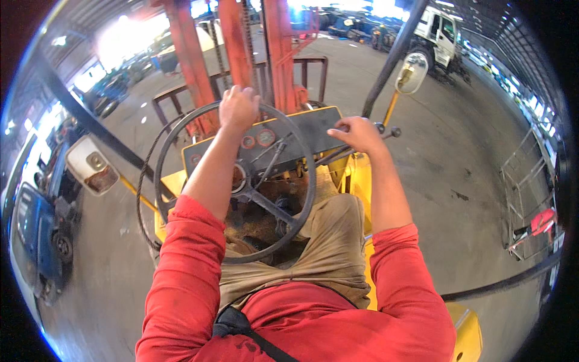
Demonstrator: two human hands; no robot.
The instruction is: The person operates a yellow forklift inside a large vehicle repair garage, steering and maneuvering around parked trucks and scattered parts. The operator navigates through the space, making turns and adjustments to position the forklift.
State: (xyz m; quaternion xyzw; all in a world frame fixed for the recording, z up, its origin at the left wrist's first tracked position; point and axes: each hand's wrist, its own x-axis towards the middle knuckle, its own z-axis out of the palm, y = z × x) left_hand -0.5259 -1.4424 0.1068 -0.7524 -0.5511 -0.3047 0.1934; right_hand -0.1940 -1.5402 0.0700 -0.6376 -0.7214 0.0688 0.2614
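I sit at the controls of a forklift. My left hand (239, 107) is closed over the top of the black steering wheel (240, 176), its forearm stretched across the wheel. To the right of the dashboard (307, 130), my right hand (357, 134) has its fingers curled around what looks like a control lever; the hand mostly hides that knob. Two more black lever knobs (395, 131) stick out just beyond it. Round gauges (265, 137) sit in the dashboard behind the wheel.
The red mast (232, 45) rises ahead with chains. Mirrors stand at left (94, 164) and right (412, 73). A white truck (439, 37) is at the far right, a blue vehicle (37, 232) at the left. A metal frame rack (522, 181) stands at the right.
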